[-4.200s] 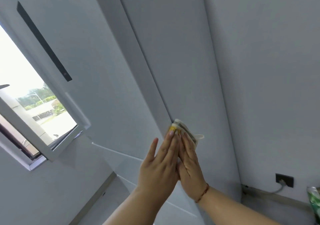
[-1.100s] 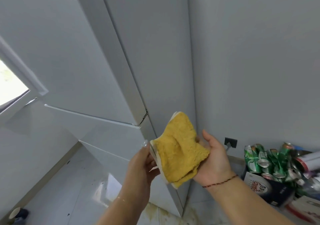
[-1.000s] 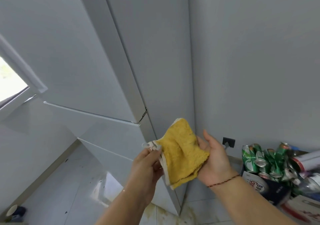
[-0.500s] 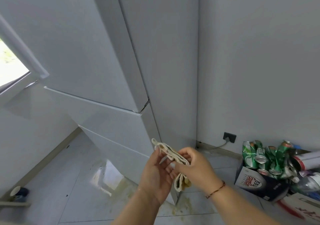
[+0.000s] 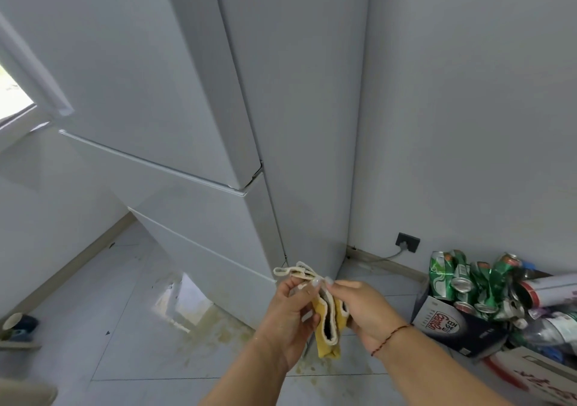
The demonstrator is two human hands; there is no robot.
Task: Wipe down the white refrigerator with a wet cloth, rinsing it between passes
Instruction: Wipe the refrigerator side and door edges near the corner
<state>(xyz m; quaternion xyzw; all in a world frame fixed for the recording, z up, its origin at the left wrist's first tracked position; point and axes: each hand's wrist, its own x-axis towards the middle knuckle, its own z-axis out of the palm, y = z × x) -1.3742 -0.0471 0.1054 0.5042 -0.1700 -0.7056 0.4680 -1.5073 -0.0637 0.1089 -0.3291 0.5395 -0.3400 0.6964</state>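
The white refrigerator (image 5: 193, 93) stands tall in front of me, its corner edge running down the middle of the view, with drawer fronts below the upper door. In front of its lower corner I hold a folded yellow cloth (image 5: 327, 327) with a pale trimmed edge and a loop at the top. My left hand (image 5: 287, 318) pinches the cloth's top edge from the left. My right hand (image 5: 359, 309) grips it from the right. The cloth hangs between both hands, away from the fridge.
A dark cardboard box (image 5: 452, 327) piled with crushed green cans (image 5: 468, 280) sits on the floor at right. A wall socket (image 5: 407, 242) with a cable is low on the right wall. Yellowish stains (image 5: 218, 327) mark the tiles by the fridge base. A window frame (image 5: 18, 106) is at left.
Both hands came off the fridge side, lowered, opened the cloth out flat, then folded it together. My view has tilted down toward the floor.
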